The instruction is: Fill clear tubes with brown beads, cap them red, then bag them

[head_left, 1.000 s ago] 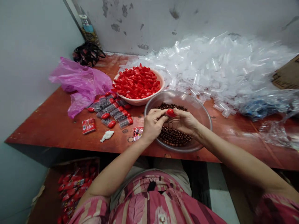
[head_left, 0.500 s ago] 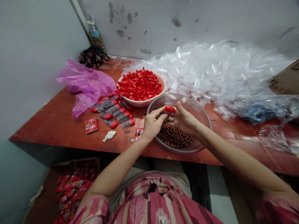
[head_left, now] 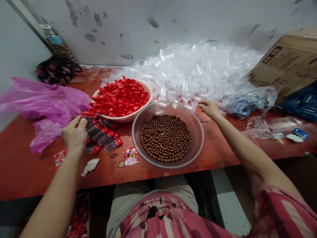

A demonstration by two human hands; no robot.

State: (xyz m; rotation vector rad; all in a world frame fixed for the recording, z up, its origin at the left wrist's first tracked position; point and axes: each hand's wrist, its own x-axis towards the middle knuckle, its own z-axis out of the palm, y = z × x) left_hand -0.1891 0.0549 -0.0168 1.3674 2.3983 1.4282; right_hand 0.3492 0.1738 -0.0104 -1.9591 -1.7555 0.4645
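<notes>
- The left hand (head_left: 75, 134) is at the near left corner of the pink bag's heap, at the side of the pile of filled tubes (head_left: 102, 134); its grip looks drawn in, thumb and fingers about the body of a red-capped tube (head_left: 86, 114), though the far fingers are hidden.
- The right hand (head_left: 210, 109) hangs at the near fringe of the clear tubes (head_left: 188, 71), fingers loosely bent; whether its grip has hold of anything cannot be told.
- The capped tube, dark contents showing through, should prove light and stiff; its smooth wall and glossy cap may slip; the body's sides, just below the cap, look the surest hold.
- The clear tubes, probably lighter and likely to slide when disturbed, call for a gentle pinch by the sides; a hard squeeze might crack or bend one.
- Left, room is tight; the pink bag (head_left: 54, 99) spreads beside the hand, and the bowl (head_left: 131, 116) of red caps (head_left: 123, 96) stands just beyond the filled tubes, its rim in the way of a low sweep.
- Center, the tub (head_left: 196, 142) of brown balls (head_left: 165, 138) sits near the front edge of the table (head_left: 223, 152); its raised rim could catch a passing wrist.
- Right, bare table lies beneath the forearm, between tub and crumpled wrap (head_left: 247, 102); a carton (head_left: 284, 62) bounds the far corner.
</notes>
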